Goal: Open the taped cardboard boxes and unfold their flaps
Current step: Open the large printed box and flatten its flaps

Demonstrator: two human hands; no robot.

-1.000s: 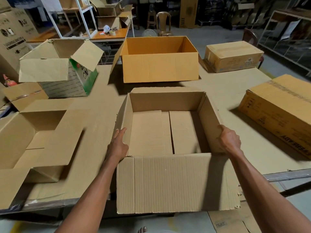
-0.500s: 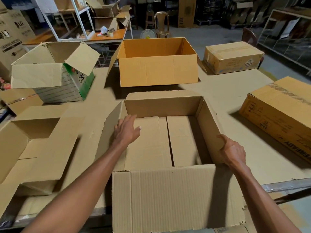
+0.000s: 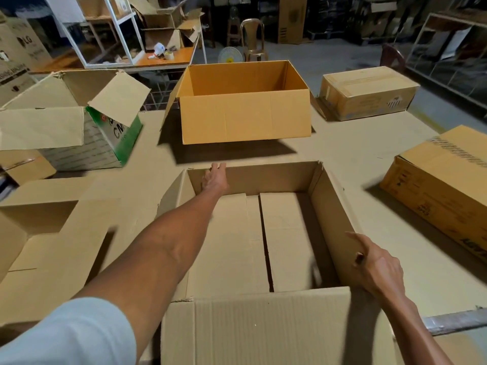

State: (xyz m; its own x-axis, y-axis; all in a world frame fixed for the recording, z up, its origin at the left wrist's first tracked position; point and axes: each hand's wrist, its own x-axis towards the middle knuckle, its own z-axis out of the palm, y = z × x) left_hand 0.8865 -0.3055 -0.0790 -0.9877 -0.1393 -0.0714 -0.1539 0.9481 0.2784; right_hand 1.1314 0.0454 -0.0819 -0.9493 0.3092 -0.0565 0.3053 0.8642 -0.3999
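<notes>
The table [image 3: 355, 159] carries a spread of cartons, and the action is all on the near box [image 3: 253, 233] at its front edge: open on top, bare inside, near flap hanging down toward the camera. Beyond it, the orange box [image 3: 245, 119] and the green-printed box [image 3: 87, 143] at left stand opened too. Two sealed boxes wait on the right: the far taped box [image 3: 369, 98] and the printed box [image 3: 442, 191] nearer by.

And here's the change: the left hand [image 3: 214, 179] has left the left wall, crossed the open mouth, and now reaches the far rim, fingers straight, grip released, grasping nothing as far as shows. That far flap looks to be its target. The right hand [image 3: 379, 270] stays on the right wall, thumb over the edge, grip grasping the cardboard and steadying the box. Once the last flap is down, the taped pair come next.
</notes>
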